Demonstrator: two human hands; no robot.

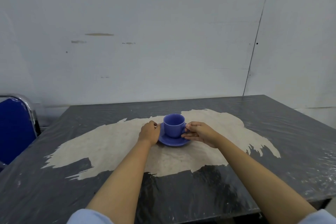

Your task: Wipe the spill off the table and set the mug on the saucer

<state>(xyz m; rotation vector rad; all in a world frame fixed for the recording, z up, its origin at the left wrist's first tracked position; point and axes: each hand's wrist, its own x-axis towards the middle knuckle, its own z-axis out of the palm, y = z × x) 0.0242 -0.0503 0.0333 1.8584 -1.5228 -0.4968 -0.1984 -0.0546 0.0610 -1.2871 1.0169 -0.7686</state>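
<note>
I see the round blue ceramic mug (pixel 174 125) upright on the blue ceramic saucer (pixel 171 141), mid dark grey tabletop (pixel 272 151). Left hand (pixel 150 132) grips the saucer rim at 9 o'clock; right hand (pixel 198 132) pinches the mug handle at 3 o'clock.

- One head-worn wide-angle view looks forward and down from the near side of the table (pixel 272 132), whose near edge sits low in the frame.
- It faces the far wall (pixel 163 23), which fills the upper half.
- Both forearms run from the bottom edge up to the left hand (pixel 150 132) and right hand (pixel 199 132), which sit near the middle, close to the camera.
- A blue chair (pixel 14 129) shows at the left edge.
- No second view shares this scene.
</note>
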